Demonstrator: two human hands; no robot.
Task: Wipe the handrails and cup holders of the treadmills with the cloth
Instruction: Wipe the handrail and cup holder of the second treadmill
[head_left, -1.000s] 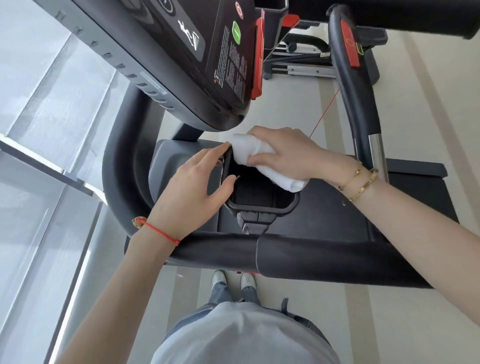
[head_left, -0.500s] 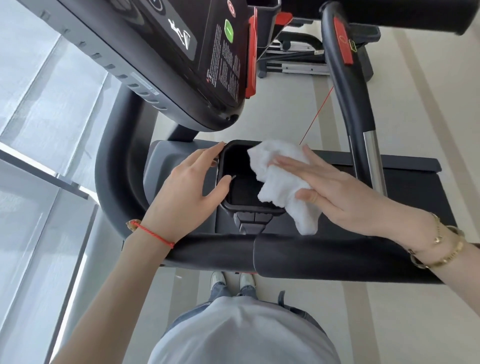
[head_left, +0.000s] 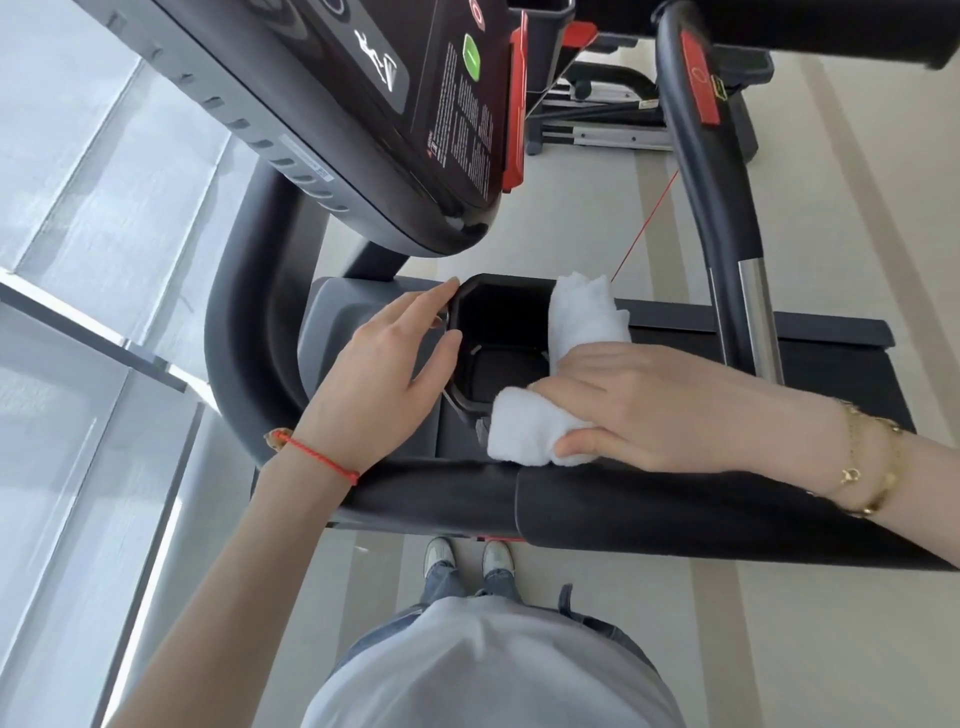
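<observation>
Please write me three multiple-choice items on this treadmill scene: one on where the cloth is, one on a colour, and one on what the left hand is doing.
1. Where does the cloth lie?
A. Over the cup holder's right rim
B. On the floor
C. On the console

2. What colour is the cord on the left wrist?
A. Blue
B. Red
C. Green

3. How is the left hand?
A. Gripping the cloth
B. Clenched, empty
C. Resting straight-fingered against the cup holder

Key: 1 A, the right hand grips it there; 2 B, the cord is red; 3 C, its fingers meet the left rim.
</observation>
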